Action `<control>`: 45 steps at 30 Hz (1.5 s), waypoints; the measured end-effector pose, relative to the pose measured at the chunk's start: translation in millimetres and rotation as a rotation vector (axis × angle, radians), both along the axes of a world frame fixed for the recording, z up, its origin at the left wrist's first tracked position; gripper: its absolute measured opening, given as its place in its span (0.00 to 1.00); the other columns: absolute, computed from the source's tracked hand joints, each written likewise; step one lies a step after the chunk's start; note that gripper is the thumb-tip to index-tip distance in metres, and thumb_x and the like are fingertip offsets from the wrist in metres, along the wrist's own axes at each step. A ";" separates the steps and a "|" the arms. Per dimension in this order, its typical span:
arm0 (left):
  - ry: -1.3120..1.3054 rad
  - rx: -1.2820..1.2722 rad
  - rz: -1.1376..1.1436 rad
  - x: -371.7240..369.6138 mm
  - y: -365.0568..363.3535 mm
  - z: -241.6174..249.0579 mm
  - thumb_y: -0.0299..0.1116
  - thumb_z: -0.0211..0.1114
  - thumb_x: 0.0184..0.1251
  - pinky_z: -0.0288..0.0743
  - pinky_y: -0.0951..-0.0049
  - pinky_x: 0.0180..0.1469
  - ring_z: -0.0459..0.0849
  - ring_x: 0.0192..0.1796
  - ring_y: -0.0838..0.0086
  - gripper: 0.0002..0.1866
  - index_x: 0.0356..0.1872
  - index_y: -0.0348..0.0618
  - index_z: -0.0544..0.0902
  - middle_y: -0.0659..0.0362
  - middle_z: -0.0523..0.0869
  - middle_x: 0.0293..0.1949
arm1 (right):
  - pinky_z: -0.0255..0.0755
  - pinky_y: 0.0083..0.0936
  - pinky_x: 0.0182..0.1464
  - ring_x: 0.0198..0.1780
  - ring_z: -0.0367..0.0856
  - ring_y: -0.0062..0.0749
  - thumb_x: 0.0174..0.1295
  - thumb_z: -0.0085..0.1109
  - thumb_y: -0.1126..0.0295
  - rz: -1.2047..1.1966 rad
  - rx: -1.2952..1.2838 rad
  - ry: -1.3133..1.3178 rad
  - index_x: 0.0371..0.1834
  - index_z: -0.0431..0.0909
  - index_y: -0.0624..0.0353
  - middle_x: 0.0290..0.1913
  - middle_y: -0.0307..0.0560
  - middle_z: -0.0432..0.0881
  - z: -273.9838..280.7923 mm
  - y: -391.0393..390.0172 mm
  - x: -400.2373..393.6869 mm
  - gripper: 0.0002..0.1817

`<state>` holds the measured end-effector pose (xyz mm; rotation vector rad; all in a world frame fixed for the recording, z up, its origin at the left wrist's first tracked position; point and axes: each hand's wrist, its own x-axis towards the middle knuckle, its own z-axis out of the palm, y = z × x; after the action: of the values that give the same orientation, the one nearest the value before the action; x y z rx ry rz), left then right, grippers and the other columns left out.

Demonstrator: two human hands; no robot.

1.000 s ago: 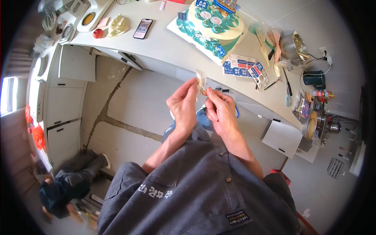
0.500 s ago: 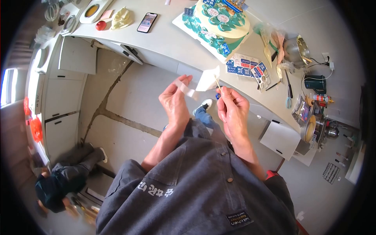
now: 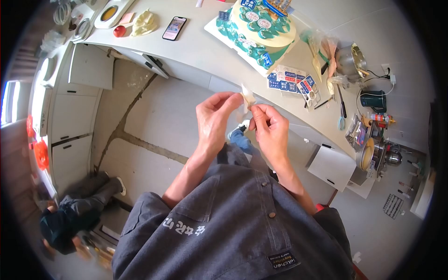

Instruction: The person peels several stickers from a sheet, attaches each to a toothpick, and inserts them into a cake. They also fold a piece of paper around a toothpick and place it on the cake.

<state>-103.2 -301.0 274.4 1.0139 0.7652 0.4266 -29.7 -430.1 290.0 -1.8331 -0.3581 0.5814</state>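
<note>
In front of my chest, both hands meet at a small white paper piece (image 3: 248, 94) on a thin wooden stick. My right hand (image 3: 273, 133) is closed, pinching the stick just below the paper. My left hand (image 3: 213, 119) is closed, thumb and forefinger pressed together at the paper's left edge. A translucent strip (image 3: 241, 112) hangs beneath the left fingertips, partly hidden. Beyond the hands, on the counter, stands a cream and teal cake (image 3: 263, 39) with a toy ship (image 3: 278, 6) on top. Blue, red and white sticker sheets (image 3: 284, 78) lie nearer to me.
The counter (image 3: 205, 56) runs across ahead, carrying a phone (image 3: 174, 28), a red round object (image 3: 119, 31) and a cream-coloured cloth or bag (image 3: 145, 24). Piping bags (image 3: 329, 49), a metal bowl (image 3: 352, 60) and a whisk (image 3: 341, 122) are at right. Another person (image 3: 77, 214) is at lower left.
My hands have come together. The left hand has brought the translucent strip from apart to the white paper, which now appears narrower. The right hand has moved slightly left with the stick.
</note>
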 end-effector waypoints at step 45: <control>0.006 -0.378 0.289 19.2 -44.2 -39.0 0.32 0.69 0.68 0.74 0.75 0.49 0.84 0.42 0.74 0.12 0.42 0.29 0.86 0.57 0.88 0.36 | 0.56 0.15 0.23 0.20 0.63 0.12 0.80 0.56 0.65 -0.088 0.312 0.429 0.45 0.83 0.63 0.27 0.39 0.81 -4.5 1.0 8.7 0.12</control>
<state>-84.0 -345.2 235.4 0.5528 0.9611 0.5032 -21.0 -429.1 285.5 -1.3746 -0.0720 0.7900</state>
